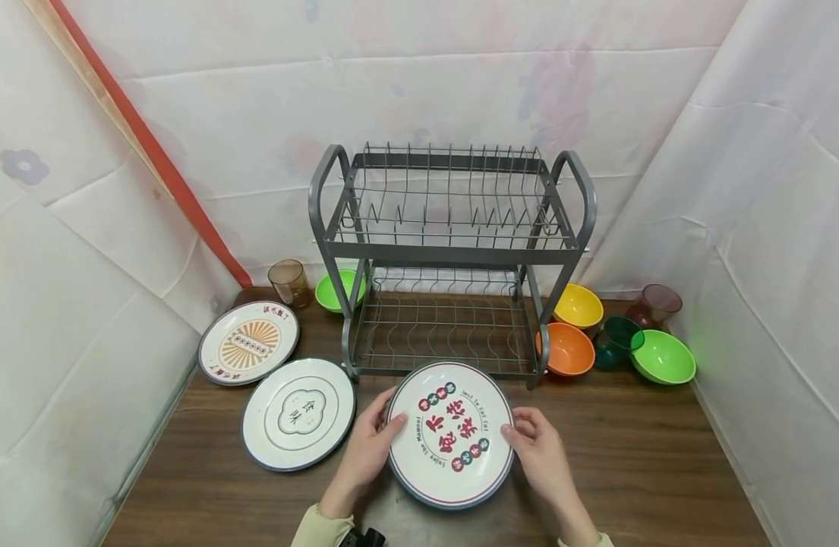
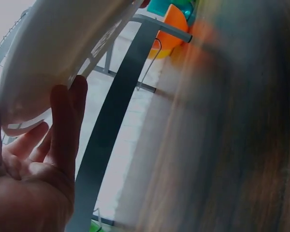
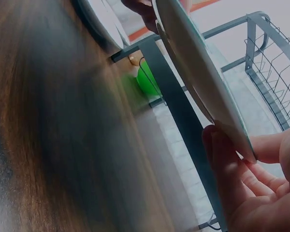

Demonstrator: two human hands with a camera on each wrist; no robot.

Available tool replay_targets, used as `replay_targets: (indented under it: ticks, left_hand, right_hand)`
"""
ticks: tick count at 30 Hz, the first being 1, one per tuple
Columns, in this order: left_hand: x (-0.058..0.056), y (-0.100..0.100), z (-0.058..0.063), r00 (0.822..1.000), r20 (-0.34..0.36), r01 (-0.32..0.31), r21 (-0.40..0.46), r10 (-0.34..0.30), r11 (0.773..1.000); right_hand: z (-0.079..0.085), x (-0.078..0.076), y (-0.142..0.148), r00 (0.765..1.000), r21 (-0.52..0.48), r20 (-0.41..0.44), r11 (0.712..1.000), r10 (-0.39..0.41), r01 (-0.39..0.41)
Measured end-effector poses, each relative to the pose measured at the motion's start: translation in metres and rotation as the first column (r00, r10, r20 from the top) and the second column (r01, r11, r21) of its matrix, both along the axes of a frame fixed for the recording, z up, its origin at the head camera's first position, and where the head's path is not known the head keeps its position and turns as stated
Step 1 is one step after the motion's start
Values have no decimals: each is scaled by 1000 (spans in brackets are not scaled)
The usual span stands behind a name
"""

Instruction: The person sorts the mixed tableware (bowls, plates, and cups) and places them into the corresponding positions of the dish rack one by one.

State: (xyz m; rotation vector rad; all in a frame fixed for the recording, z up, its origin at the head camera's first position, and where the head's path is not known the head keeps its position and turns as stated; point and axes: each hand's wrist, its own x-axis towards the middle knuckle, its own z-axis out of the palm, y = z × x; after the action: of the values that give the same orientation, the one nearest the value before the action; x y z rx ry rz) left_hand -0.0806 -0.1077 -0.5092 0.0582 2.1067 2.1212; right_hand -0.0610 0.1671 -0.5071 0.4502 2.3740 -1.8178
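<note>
Both hands hold a round white plate (image 1: pixel 452 494) with red characters and a blue edge, in front of the rack. At its left rim the left hand (image 1: pixel 367 448) has its thumb on top and fingers underneath. The right hand (image 1: pixel 538 452) pinches the opposite rim in the same way. In the left wrist view, the left hand (image 2: pixel 36 169) supports the plate's underside (image 2: pixel 53 58), raised over the table. Seen from the right wrist, the right hand (image 3: pixel 251 179) grips the plate's edge (image 3: pixel 208 82) between thumb and fingers.
A grey two-tier dish rack (image 1: pixel 453 254) stands behind the plate. Two more plates, one sunburst-patterned (image 1: pixel 221 357) and one plain-rimmed (image 1: pixel 262 433), lie to the left. Bowls, orange (image 1: pixel 569 351), yellow (image 1: pixel 579 304) and green (image 1: pixel 665 357), and glasses (image 1: pixel 610 346) sit at the right.
</note>
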Motion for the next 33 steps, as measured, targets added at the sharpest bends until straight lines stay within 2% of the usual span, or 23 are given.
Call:
replay_targets:
  ticks: [3,9,17,21,24,29,33]
  left_hand:
    - [0,-1,3,999,-45,-14,-14,13,1000]
    - [-1,-5,7,989,-147,-45,-100,30,994]
    - [0,-13,17,957,-288,-62,-133,22,989]
    - [0,-17,24,927,-376,-45,-137,-10,990]
    - [-1,-20,31,894,-447,-44,-167,-35,985]
    - [-4,-20,42,845,-531,-62,-213,-62,975]
    - [-6,-19,48,810,-580,-47,-216,-90,975]
  right_hand:
    - [1,0,-1,1000,-43,-22,999,22,-23]
    - [0,-3,-4,997,-98,-51,994,52,-57]
    - [0,-4,-8,989,-117,-90,985,114,-124]
    - [1,-4,-9,983,-122,-114,980,143,-157]
    - [3,-3,-11,978,-126,-135,977,156,-173]
    - [5,-2,-12,972,-129,-167,974,166,-189]
    - [5,-2,-10,969,-113,-184,976,164,-186]
